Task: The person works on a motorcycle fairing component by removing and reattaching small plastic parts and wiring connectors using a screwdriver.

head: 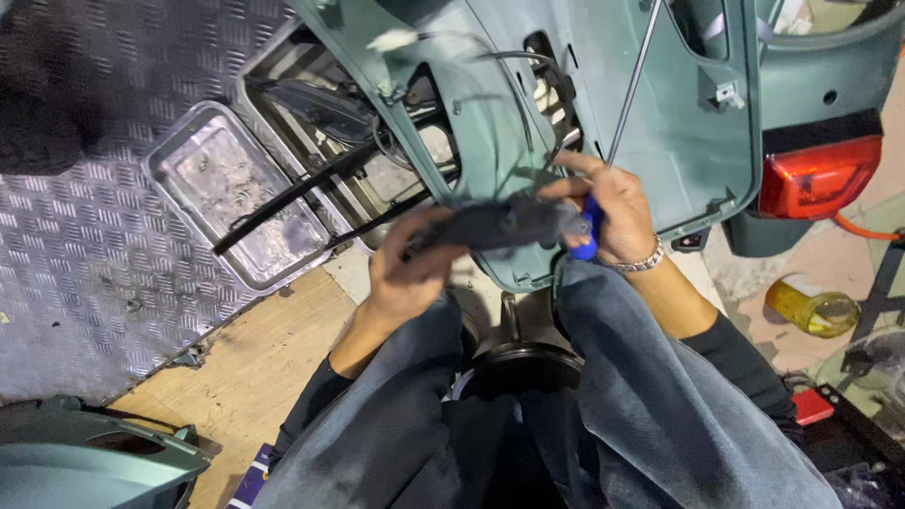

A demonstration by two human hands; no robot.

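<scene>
Head view looks down on a grey-green vehicle body panel (679, 113) tilted across the upper frame, its inner side up, with cut-outs and thin cables showing; a red tail lamp (818, 177) sits at its right edge; to the left lies checker-plate metal flooring (75, 245) with a shallow steel tray (203, 170) set on it and a black bar (292, 193) slanting over the tray; the person's blue-jeaned knees (622, 396) fill the lower middle; a dark, blurred oblong part (500, 224) lies at the panel's lower edge, spanning between both hands; the left hand (410, 269) wraps its near end in a closed grip from below; the right hand (608, 212), wearing a metal bracelet, closes on a blue-handled screwdriver (589, 231) whose thin shaft rises over the panel, the handle touching the part's far end; a yellow bottle (811, 306) lies on the floor, right.
</scene>
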